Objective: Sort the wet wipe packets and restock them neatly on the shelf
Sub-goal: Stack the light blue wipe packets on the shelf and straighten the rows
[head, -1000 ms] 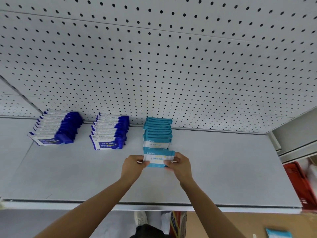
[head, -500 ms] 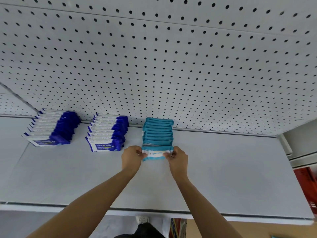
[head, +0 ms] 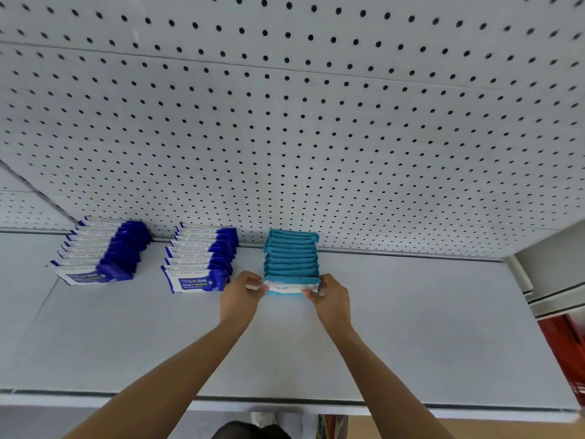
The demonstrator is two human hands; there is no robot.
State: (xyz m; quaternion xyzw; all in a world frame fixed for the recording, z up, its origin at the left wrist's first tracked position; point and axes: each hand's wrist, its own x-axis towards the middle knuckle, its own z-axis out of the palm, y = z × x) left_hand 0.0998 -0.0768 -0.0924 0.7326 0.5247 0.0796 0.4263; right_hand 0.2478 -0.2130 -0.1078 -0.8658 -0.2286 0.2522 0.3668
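Both hands, the left hand and right hand, are pinching the ends of a teal packet, now pushed back from open shelf against the front of the teal row, nearly restocking it.

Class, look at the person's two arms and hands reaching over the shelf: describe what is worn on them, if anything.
Nothing is worn. The left hand and right hand are bare, with no gloves. Both forearms show no sleeves up to the frame's lower edge. No watch, bracelet or ring can be made out.
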